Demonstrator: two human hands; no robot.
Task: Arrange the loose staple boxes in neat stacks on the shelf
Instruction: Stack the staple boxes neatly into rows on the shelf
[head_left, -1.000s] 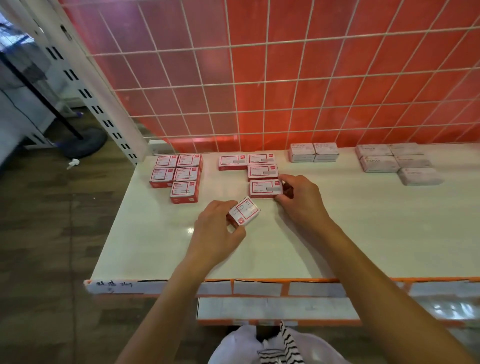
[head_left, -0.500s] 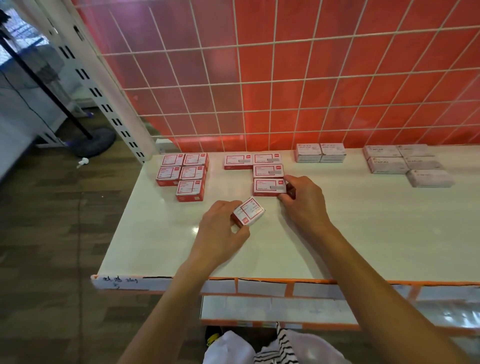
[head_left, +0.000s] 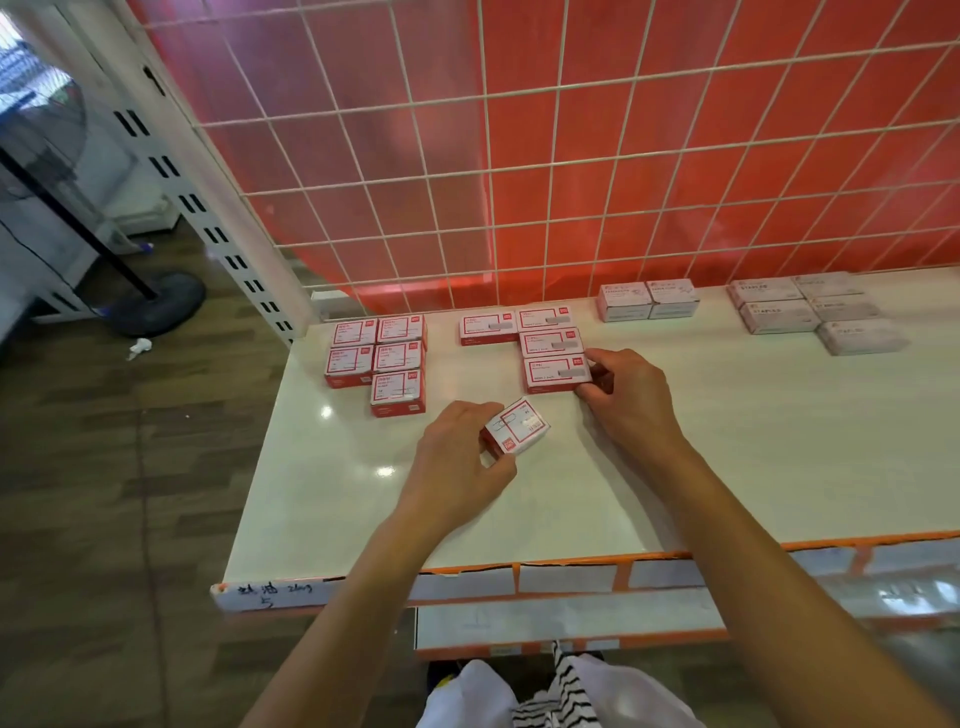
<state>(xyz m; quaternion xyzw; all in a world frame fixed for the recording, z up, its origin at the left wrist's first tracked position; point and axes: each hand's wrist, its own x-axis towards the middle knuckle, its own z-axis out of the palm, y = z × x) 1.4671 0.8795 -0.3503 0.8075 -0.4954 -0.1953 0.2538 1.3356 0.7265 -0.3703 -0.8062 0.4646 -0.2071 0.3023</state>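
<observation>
Partway: left hand (head_left: 457, 460) is grasping a loose staple box (head_left: 517, 427); right hand (head_left: 631, 400) is clasping the nearest middle-row box (head_left: 555, 373); far-left stacks (head_left: 378, 353) are sitting squared.

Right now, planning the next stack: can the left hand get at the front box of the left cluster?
Likely reachable, but not free: the left hand grips a tilted staple box; only bare shelf lies between it and the front box.

White shelf (head_left: 727, 467), orange front edge. Red-and-white boxes (head_left: 379, 358) in two clusters at back left; pale boxes (head_left: 647, 300) in two clusters at back right.
</observation>
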